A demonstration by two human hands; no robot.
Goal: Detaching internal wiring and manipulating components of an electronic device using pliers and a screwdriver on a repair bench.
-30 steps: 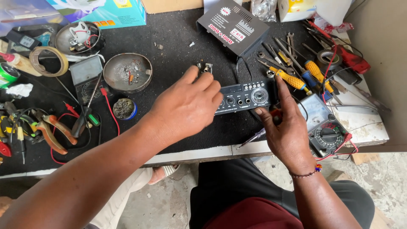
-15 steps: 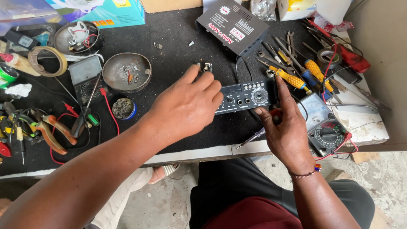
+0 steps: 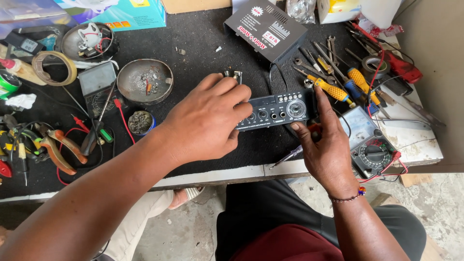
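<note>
Teal carton (image 3: 133, 13) sat at the worktop's back edge, a white-and-yellow box (image 3: 338, 9) further right. Black amplifier cover (image 3: 266, 30) carried red-and-white labels. Multimeter dial face (image 3: 369, 145) lay front right.

Amplifier panel (image 3: 278, 111) between dish (image 3: 145, 81) left, multimeter (image 3: 369, 142) right.

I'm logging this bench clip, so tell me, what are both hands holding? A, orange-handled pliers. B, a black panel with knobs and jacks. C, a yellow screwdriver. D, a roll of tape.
B: the left hand covers one end of the black panel with knobs and jacks, and the right hand grips the other end.
</note>
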